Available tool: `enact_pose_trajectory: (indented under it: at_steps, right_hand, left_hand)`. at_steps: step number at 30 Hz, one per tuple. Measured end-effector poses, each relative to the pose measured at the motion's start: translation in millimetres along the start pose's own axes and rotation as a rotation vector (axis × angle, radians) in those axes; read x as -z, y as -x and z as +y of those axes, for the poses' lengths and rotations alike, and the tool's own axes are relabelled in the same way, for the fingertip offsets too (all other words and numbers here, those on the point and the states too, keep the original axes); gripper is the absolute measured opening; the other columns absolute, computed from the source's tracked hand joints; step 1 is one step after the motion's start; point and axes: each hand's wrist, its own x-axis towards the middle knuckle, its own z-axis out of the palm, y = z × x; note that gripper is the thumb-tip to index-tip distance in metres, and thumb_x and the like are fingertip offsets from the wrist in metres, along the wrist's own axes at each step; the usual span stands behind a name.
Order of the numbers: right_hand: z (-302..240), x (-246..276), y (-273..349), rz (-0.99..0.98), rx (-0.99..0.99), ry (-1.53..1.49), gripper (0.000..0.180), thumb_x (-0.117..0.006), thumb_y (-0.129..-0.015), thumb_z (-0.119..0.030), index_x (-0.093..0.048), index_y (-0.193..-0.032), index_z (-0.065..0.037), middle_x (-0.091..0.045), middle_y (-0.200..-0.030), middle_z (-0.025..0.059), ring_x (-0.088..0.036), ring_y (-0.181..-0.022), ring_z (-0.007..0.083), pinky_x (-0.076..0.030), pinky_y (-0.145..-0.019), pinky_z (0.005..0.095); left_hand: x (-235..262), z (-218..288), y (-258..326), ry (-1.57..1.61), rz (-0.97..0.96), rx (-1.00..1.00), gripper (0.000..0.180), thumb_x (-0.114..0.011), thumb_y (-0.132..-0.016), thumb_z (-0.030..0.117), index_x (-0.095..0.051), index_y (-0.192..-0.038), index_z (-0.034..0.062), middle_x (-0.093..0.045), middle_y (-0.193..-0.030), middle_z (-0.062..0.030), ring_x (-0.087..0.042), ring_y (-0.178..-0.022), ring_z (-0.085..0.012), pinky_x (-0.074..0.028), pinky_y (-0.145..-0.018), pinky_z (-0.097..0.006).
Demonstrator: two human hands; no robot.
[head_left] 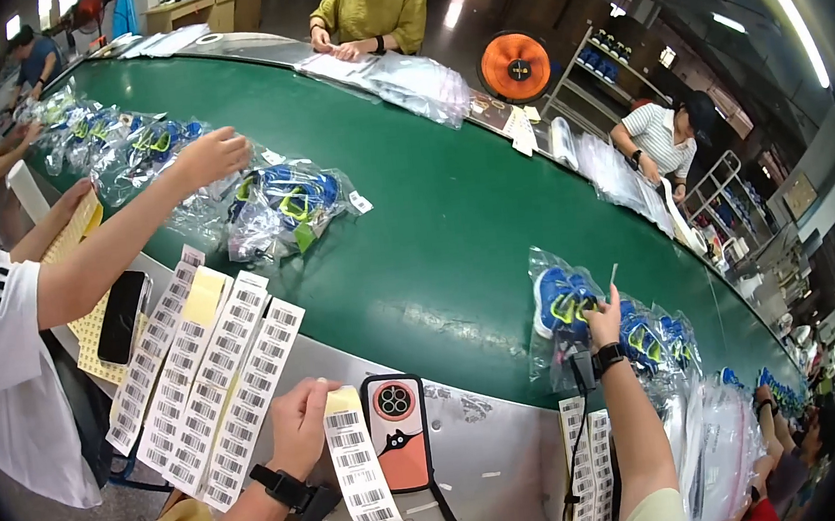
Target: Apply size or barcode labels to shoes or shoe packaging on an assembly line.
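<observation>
Left hand (pixel 300 424) pinched shut on a barcode label strip (pixel 363 472), near edge of the steel ledge, long axis running near-far, free end toward the wearer. Right hand (pixel 604 321) fingers closed on a bagged blue shoe pair (pixel 561 305), near right on the green belt (pixel 434 219)

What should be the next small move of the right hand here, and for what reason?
Probably press the small sticker down onto the bagged blue shoes. The right hand already touches that bag with a sticker at its fingertips, while the left hand holds the barcode label strip at the belt edge.
</observation>
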Motion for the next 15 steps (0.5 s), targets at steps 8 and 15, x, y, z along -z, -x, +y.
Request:
enact_pose_trajectory:
  at_steps: [8,15]
  right_hand:
    - [-157.1,-104.1,67.7,-0.555,-0.275,-0.580,0.091,-0.070,-0.080,-0.003,-0.013,-0.151,-0.011,-0.040,-0.135,0.0200,-0.055,-0.100,0.0214,-0.050,-0.079,0.0377]
    - [-110.5,-88.8,-9.2,-0.332,-0.210,-0.344,0.009,-0.068,-0.083,-0.010,-0.066,-0.091,-0.005,-0.064,-0.088,0.0030,-0.058,-0.083,0.0110,-0.048,-0.066,0.0275]
  left_hand:
    - [-5.7,-0.4,-5.2,0.014,0.024,0.039,0.030,-0.047,-0.098,0.016,-0.066,-0.090,-0.0054,-0.067,-0.076,-0.0093,-0.060,-0.068,-0.0125,-0.047,-0.062,-0.026]
    - [-18.3,1.7,-7.1,-0.047,0.044,0.034,0.031,-0.046,-0.097,0.017,-0.066,-0.090,-0.0056,-0.065,-0.075,-0.0072,-0.056,-0.067,-0.0111,-0.044,-0.063,-0.026]
